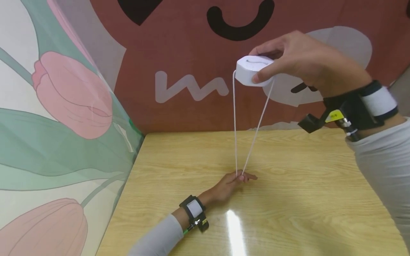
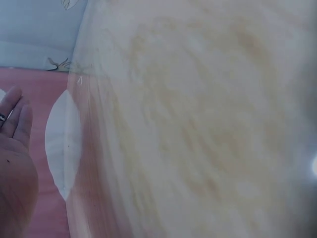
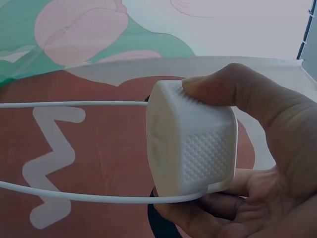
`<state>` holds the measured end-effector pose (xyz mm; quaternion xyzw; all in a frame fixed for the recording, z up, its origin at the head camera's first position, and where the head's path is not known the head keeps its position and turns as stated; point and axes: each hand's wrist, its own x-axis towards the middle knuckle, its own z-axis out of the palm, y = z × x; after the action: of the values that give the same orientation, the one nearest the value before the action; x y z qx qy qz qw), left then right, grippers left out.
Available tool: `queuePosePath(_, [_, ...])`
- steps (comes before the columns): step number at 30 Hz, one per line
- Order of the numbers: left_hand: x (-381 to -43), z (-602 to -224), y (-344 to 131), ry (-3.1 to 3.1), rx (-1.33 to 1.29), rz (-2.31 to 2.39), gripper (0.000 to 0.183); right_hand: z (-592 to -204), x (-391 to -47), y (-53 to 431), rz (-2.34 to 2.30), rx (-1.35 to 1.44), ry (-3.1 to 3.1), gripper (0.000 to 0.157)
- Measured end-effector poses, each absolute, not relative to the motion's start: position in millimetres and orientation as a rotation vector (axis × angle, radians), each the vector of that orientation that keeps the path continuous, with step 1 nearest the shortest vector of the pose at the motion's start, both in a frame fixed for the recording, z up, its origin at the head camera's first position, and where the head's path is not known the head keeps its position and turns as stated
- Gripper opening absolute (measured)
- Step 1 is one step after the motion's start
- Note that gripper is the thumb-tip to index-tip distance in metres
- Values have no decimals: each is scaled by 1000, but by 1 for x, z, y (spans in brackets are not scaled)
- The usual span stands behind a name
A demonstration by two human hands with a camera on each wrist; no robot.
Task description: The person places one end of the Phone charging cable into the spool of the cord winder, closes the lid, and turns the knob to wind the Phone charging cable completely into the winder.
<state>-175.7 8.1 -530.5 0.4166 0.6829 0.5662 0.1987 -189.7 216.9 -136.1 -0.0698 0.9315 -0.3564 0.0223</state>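
Up in front of the wall, my right hand (image 1: 298, 58) holds a small white many-sided casing (image 1: 253, 69) between thumb and fingers. A curved grey line marks its top in the head view; the right wrist view shows a dimpled side on the casing (image 3: 205, 156). Two strands of thin white cord (image 1: 235, 121) run from it down to my left hand (image 1: 225, 186), low over the table. There the cord is pinched at the fingers, with one finger pointing right. At the left edge of its wrist view, the left hand (image 2: 17, 163) shows only in part, its cord out of sight.
A wood-grain table (image 1: 179, 153) lies below. Behind it hangs a reddish-brown printed cloth (image 1: 179, 46), and a tulip-patterned cloth (image 1: 73, 153) covers the left side. Both wrists wear straps with small cameras, the right one a black strap (image 1: 355, 106).
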Motion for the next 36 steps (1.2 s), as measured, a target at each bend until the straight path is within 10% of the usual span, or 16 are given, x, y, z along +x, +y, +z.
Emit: queuePosePath(36, [-181,-533,3,1964,1164,1455,45,-137,-198,221,-1009,-364,2887,71])
